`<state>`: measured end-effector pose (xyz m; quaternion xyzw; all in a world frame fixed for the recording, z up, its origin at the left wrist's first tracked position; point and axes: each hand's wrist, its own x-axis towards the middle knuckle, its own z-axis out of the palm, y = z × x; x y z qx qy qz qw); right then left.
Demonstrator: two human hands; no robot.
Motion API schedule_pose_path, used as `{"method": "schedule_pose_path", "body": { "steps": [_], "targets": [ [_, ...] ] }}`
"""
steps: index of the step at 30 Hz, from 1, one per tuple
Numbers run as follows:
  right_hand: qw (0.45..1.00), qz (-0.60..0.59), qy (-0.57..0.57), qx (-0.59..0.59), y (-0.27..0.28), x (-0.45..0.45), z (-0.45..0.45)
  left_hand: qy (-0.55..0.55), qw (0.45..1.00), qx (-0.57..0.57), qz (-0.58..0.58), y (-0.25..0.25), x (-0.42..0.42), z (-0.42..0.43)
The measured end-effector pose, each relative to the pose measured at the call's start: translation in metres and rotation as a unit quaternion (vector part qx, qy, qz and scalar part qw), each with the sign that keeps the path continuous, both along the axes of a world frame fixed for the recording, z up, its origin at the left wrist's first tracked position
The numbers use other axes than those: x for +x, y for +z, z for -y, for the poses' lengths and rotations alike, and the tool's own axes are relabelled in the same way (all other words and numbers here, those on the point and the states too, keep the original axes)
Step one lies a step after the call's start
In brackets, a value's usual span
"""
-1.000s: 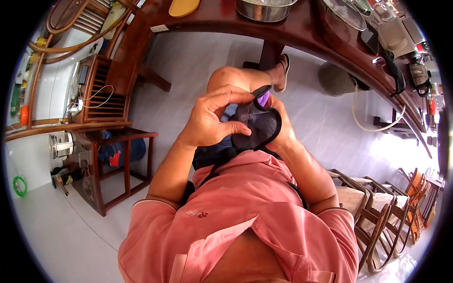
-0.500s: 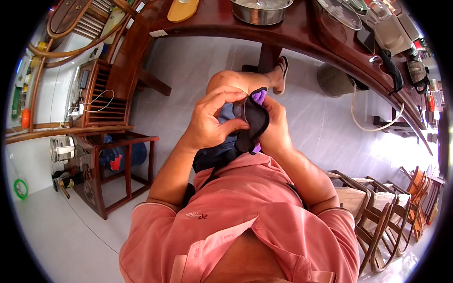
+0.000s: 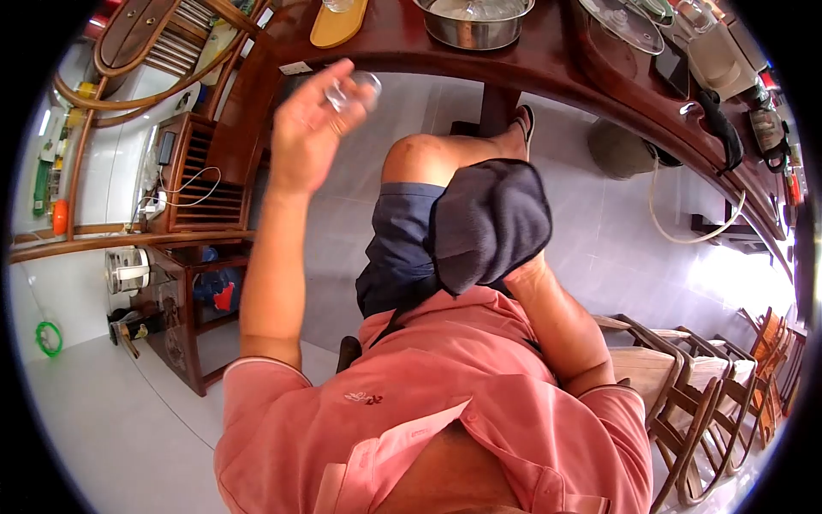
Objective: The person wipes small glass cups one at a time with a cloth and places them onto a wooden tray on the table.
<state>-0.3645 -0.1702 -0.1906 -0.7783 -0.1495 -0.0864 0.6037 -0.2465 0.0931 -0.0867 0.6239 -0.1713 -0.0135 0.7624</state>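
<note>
Raised near the table edge, my left hand (image 3: 312, 120) has a small clear glass cup (image 3: 355, 91) between its fingers. Over my lap, a dark grey cloth (image 3: 492, 224) with black edging lies spread across my right hand (image 3: 526, 272). The cloth hides the fingers of that hand, and only its wrist end shows. Nothing but the cloth is seen on the right hand.
On the dark wooden table (image 3: 394, 62) stand a yellow tray (image 3: 338, 27), a steel basin (image 3: 473, 34) holding clear items, and a glass lid (image 3: 629, 26). A bucket (image 3: 618, 150) is on the floor. Folding chairs (image 3: 685, 377) stand at right.
My left hand has left the cloth and moved up and left with the glass cup. On my right hand the cloth has spread out, its dark side up; the purple side no longer shows.
</note>
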Motion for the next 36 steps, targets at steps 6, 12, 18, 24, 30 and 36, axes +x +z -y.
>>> {"method": "schedule_pose_path", "body": {
  "steps": [6,12,18,24,30,36],
  "targets": [
    [0.960,0.112,-0.070,-0.248,0.012,0.013,0.016,0.100,0.990,0.081,0.055,0.026,0.127,-0.039],
    [0.897,0.041,-0.014,-0.440,0.073,0.029,0.015,0.219,0.960,0.163,0.066,0.003,0.246,-0.074],
    [0.975,-0.129,-0.010,0.180,-0.018,0.023,0.011,0.321,0.892,0.295,0.121,-0.005,0.273,-0.048],
    [0.927,-0.236,0.205,0.206,-0.049,0.006,0.010,0.363,0.860,0.341,0.108,-0.022,0.285,-0.040],
    [0.911,-0.201,0.234,0.274,-0.034,0.004,0.009,0.391,0.823,0.402,0.089,-0.021,0.272,-0.027],
    [0.894,-0.029,0.277,0.350,-0.028,0.002,0.004,0.389,0.814,0.412,0.127,-0.035,0.281,-0.030]
  ]
}}
